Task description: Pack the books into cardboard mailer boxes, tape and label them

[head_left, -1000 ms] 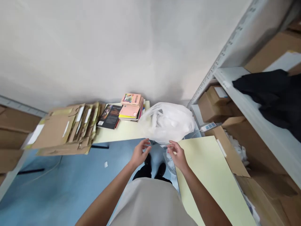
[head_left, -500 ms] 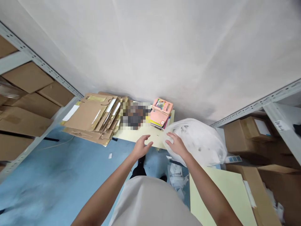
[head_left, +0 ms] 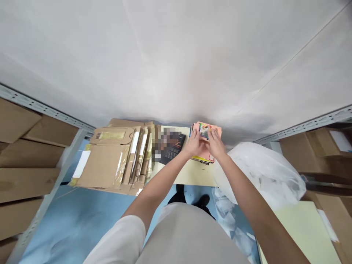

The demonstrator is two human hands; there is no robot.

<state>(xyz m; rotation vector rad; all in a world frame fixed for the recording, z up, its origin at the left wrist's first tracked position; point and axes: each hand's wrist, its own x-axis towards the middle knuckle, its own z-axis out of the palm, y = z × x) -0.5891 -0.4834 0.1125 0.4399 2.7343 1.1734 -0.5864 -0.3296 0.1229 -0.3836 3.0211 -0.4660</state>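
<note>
Left grip point(head_left: 192, 146), right grip point(head_left: 217, 146) moved onto pink books point(head_left: 204, 149) | pinching or resting — cannot tell | bag point(head_left: 253, 157) — whitish scraps point(head_left: 284, 186) inside

No word or number can be read with certainty. The black book point(head_left: 173, 152), left of the pink stack, bears orange and pale lines of print, too small to make out, and part of its cover is pixelated. On the top pink book point(head_left: 205, 130), reddish lettering beside the colour picture is partly covered and illegible; the pink cover point(head_left: 206, 149) nearer shows a red-outlined mark. Pale characters on a dark spine point(head_left: 204, 162) at the stack's near edge are too tiny to read.
</note>
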